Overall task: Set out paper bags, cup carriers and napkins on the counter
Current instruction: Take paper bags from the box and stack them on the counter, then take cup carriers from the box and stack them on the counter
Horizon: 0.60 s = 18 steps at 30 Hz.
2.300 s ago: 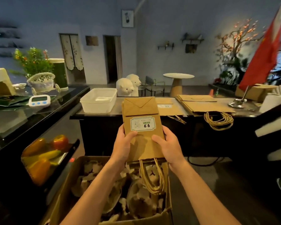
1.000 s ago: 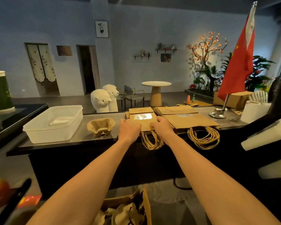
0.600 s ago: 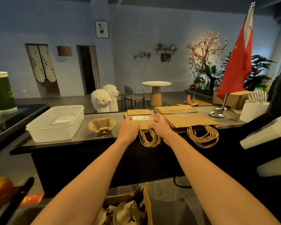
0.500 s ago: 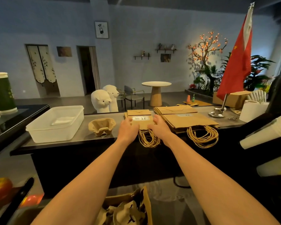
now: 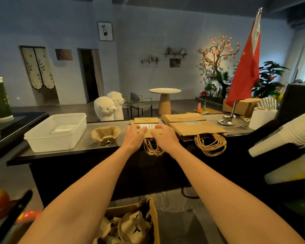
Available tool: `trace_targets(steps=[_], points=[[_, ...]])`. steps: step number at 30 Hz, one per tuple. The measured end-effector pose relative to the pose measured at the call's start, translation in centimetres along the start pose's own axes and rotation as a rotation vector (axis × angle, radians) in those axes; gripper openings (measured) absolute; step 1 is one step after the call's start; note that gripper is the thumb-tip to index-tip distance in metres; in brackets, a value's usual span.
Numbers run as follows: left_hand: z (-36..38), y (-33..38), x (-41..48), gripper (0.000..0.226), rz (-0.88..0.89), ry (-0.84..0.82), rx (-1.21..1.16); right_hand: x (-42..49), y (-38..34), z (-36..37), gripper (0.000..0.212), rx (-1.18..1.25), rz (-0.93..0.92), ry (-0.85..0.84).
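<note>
A small brown paper bag (image 5: 146, 121) with a white label lies flat on the dark counter (image 5: 88, 145), on top of other small bags, its twine handles hanging over the front edge. My left hand (image 5: 133, 136) and my right hand (image 5: 163, 136) rest on its near end with fingers spread and loosely straight. A stack of larger paper bags (image 5: 194, 126) lies just to the right. A pulp cup carrier (image 5: 106, 135) sits left of my hands. On the floor below, a cardboard box (image 5: 130, 224) holds more carriers.
A white plastic tub (image 5: 56, 132) with something white inside stands at the counter's left. A red flag on a metal stand (image 5: 226, 120), a paper roll (image 5: 259, 118) and stacked white cups (image 5: 289, 136) crowd the right end. A black display case (image 5: 11, 124) runs along the left.
The labelled bag went from above the box to the counter, onto the small stack. My hands slid it back slightly, and their fingers have now loosened and spread on it.
</note>
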<state>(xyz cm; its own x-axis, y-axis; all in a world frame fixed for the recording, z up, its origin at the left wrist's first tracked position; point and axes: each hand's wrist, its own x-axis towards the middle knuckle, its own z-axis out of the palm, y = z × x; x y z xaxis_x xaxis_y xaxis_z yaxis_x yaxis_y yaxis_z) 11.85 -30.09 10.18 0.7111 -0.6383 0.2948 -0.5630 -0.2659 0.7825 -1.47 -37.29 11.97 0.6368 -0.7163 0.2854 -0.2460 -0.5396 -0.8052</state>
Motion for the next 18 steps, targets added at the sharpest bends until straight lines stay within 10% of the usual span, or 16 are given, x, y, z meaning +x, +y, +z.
trace_targets(steps=[10,18], points=[[-1.4,0.9,-10.0,0.053,0.182,-0.011,-0.139,-6.8,-0.2,-0.6,0.032,0.452,-0.006,0.091],[-4.2,-3.9,-18.2,0.042,-0.019,0.013,-0.231,-13.8,-0.4,2.0,0.017,0.490,-0.003,-0.074]])
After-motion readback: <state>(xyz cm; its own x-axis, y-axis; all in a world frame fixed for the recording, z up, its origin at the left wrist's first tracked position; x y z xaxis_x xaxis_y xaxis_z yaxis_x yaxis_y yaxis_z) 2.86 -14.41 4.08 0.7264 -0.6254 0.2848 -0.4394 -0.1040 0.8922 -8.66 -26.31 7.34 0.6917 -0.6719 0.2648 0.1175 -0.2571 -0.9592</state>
